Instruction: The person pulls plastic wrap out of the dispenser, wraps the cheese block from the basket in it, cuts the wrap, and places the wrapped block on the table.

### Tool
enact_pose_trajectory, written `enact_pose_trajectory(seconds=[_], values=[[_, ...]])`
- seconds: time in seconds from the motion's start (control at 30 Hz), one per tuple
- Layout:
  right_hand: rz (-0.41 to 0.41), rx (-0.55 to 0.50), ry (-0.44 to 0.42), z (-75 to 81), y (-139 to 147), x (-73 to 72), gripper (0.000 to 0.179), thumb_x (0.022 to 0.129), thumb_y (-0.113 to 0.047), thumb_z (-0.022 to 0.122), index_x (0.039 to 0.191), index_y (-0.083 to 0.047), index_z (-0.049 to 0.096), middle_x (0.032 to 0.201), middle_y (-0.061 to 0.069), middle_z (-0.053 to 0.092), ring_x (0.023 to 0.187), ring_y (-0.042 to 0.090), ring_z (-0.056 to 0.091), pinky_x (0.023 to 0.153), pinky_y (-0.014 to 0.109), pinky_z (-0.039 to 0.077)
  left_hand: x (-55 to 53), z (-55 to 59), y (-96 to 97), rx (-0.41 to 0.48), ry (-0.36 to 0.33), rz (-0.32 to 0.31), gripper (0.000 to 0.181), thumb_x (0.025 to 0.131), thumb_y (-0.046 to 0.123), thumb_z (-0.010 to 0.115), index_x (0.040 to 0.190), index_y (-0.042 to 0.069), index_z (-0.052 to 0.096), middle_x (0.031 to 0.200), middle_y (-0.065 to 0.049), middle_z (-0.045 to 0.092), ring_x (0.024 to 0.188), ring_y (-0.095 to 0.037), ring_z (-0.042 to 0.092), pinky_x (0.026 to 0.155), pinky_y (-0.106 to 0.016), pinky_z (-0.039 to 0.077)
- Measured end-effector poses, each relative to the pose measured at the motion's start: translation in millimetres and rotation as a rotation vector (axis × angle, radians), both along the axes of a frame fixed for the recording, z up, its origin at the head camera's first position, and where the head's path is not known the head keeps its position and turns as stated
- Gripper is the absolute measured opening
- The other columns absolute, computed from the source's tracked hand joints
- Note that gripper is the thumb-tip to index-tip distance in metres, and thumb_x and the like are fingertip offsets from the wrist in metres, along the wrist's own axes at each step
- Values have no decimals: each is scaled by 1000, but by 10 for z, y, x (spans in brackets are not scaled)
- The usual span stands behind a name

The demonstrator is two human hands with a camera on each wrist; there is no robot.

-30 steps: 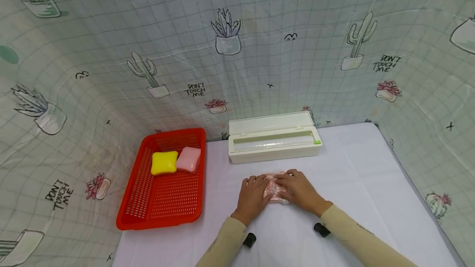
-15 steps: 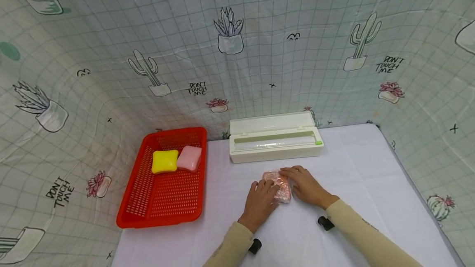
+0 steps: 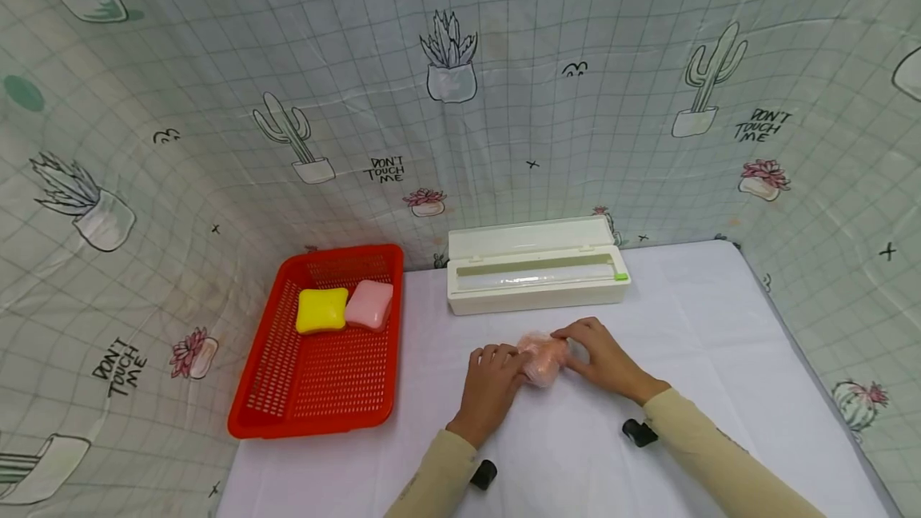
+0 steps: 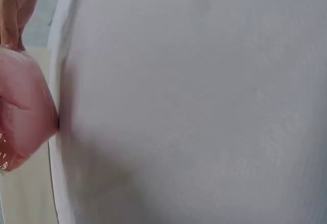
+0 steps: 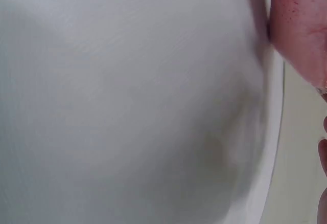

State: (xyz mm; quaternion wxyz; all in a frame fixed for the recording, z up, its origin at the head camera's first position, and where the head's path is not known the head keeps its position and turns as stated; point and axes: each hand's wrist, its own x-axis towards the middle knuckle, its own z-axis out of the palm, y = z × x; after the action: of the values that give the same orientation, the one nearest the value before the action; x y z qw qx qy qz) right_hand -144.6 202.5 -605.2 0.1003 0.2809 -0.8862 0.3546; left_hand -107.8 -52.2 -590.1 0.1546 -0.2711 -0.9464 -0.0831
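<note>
A pink soap bar (image 3: 544,358) wrapped in clear film stands tilted up on the white table, between my two hands in the head view. My left hand (image 3: 492,384) grips its left side with bent fingers. At its upper right corner, the thumb and fingers of my right hand (image 3: 603,356) pinch it. The left wrist view shows the wrapped soap bar (image 4: 25,104) at the left edge, one lower corner close to the cloth. In the right wrist view the soap bar (image 5: 301,27) is cut off at the upper right, with a few fingertips below it.
A white cling film box (image 3: 538,290) with its lid up and a roll inside stands behind my hands. To the left, a red basket (image 3: 241,420) holds a yellow soap bar (image 3: 321,310) and a pink soap bar (image 3: 369,305). A patterned curtain surrounds the table.
The wrapped soap bar was lying flat under my fingers and has been tipped up. My left hand shifted right, then back left; the right hand moved slightly right and now pinches the corner.
</note>
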Motion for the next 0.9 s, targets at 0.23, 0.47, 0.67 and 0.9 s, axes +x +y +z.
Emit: enact_pose_trajectory(seconds=[0.23,0.47,0.67,0.9], values=[[-73,-40,-58,113,-96,52,32,95,-15,79,125,-6,71,111,0,68,108,20,55,92,43,48,3,-9,-93,258,-214,16,50,105,29,65,153,18,55,120,1,71,115,-21,57,101,-42,44],[-165,18,-102,156,-235,33,24,97,-25,78,112,-7,75,90,-4,61,91,23,57,81,41,46,3,-45,-158,475,-401,38,61,108,18,61,164,17,37,120,-7,71,113,-26,57,101,-46,44],[-202,53,-77,111,-316,23,23,97,-26,78,111,-9,75,90,-4,62,92,19,56,80,41,48,-34,-107,-180,405,-211,10,57,100,7,69,155,13,51,144,-9,56,123,-27,58,101,-43,46],[-144,119,-8,100,-280,106,48,93,-26,81,134,-4,68,111,5,71,109,29,60,99,55,44,-53,-54,-199,267,-156,-21,55,98,7,69,151,12,57,149,-8,58,131,-28,57,103,-44,49]])
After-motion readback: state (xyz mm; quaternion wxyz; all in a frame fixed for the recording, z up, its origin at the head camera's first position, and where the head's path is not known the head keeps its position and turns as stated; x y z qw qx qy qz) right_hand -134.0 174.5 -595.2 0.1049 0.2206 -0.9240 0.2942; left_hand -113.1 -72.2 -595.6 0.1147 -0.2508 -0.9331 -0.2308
